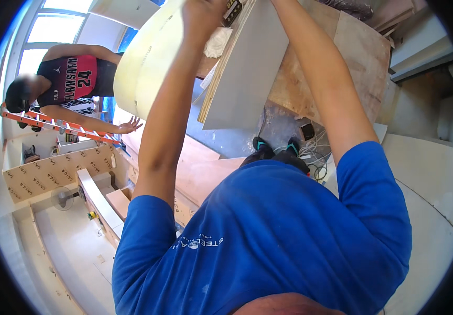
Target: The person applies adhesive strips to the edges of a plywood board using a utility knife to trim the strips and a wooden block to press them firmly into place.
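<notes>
My left hand [201, 20] reaches to the top edge of the view, partly cut off, with its fingers blurred and hidden. Close beside it is a small black object with yellow marks [231, 12]; whether I hold it cannot be made out. A crumpled white wad [217, 43] lies just below. My right forearm [315, 58] stretches up past the frame, so the hand itself is out of sight. Between my arms stands a grey-faced board [250, 68] with layered plywood edges. Left of my left forearm is a large, curved, pale-yellow sheet [150, 55].
At the left, a co-worker [74, 79] is beside the yellow sheet, one hand spread below it. An orange ladder [61, 126] stands behind. A plywood surface [336, 58] lies beyond my right arm. Loose cables [315, 155] and a black box [307, 131] are near my feet.
</notes>
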`<state>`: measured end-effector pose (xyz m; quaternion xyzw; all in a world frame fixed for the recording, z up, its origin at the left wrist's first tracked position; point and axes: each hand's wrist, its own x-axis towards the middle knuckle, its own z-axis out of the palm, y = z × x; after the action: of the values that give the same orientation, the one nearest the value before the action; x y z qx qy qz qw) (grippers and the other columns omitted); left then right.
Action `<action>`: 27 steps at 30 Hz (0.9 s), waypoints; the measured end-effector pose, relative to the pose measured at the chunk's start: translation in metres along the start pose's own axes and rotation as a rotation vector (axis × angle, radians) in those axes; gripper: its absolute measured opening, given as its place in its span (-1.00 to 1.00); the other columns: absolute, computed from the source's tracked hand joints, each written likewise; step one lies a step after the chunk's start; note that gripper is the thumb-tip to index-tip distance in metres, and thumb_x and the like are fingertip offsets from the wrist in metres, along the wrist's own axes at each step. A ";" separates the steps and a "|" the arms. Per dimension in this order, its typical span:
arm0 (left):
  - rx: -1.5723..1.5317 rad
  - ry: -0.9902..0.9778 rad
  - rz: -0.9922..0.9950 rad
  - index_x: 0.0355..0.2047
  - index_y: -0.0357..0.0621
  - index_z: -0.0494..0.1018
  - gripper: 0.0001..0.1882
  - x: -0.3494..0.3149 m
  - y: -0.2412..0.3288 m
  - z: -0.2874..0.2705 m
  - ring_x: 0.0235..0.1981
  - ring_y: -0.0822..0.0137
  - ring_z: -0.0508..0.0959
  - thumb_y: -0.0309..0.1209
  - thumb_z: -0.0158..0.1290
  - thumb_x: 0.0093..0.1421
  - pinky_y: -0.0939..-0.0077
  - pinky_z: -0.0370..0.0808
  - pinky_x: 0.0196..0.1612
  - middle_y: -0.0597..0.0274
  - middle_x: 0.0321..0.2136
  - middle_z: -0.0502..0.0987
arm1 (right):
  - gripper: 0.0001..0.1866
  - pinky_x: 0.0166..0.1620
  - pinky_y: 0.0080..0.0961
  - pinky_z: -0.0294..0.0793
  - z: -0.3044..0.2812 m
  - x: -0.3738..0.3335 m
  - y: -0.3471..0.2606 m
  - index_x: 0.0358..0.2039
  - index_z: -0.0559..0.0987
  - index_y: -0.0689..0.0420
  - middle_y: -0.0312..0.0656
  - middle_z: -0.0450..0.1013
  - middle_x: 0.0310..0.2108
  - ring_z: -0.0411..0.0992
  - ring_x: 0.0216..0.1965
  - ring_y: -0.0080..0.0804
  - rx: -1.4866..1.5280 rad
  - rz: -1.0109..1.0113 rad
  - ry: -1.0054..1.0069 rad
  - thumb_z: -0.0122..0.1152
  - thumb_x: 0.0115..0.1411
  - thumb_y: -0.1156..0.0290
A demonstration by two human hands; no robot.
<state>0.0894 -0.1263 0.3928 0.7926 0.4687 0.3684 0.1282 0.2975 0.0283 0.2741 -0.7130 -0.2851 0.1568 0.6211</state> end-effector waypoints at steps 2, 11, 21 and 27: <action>-0.392 0.060 -0.153 0.07 -0.25 0.60 -0.47 0.023 0.030 -0.027 -0.58 0.44 0.43 -0.02 0.07 0.40 0.46 0.35 -0.55 0.30 -0.59 0.49 | -0.12 0.40 0.00 0.25 -0.001 0.004 0.010 0.36 0.18 0.18 0.22 0.10 0.37 0.23 0.32 0.35 -0.006 0.023 0.007 0.26 -0.01 0.48; 0.241 -0.350 0.055 0.14 -0.16 0.60 -0.52 -0.211 0.027 -0.164 -0.37 0.25 0.48 -0.44 0.25 0.17 0.40 0.42 -0.33 0.09 -0.35 0.44 | -0.25 0.35 0.03 0.32 -0.013 -0.011 -0.008 0.30 0.27 0.13 0.22 0.16 0.34 0.26 0.30 0.33 0.099 0.026 -0.041 0.26 0.05 0.42; 0.353 -0.352 0.221 0.14 0.16 0.62 -0.43 -0.224 0.022 -0.134 -0.50 0.21 0.49 -0.41 0.34 0.05 0.35 0.49 -0.47 0.12 -0.35 0.41 | -0.18 0.36 0.03 0.32 -0.026 -0.027 -0.017 0.33 0.22 0.17 0.23 0.13 0.34 0.26 0.29 0.33 0.061 0.072 -0.044 0.25 0.01 0.45; 0.322 -0.362 0.224 0.20 0.01 0.57 -0.44 -0.166 0.021 -0.088 -0.44 0.20 0.46 -0.42 0.29 0.13 0.37 0.49 -0.36 0.09 -0.36 0.36 | -0.12 0.35 0.04 0.28 -0.009 -0.005 0.002 0.33 0.16 0.32 0.28 0.11 0.32 0.24 0.27 0.39 -0.007 0.022 -0.032 0.27 -0.02 0.44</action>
<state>-0.0069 -0.2885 0.3885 0.9027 0.4001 0.1530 0.0407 0.2994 0.0177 0.2730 -0.7157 -0.2879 0.1739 0.6121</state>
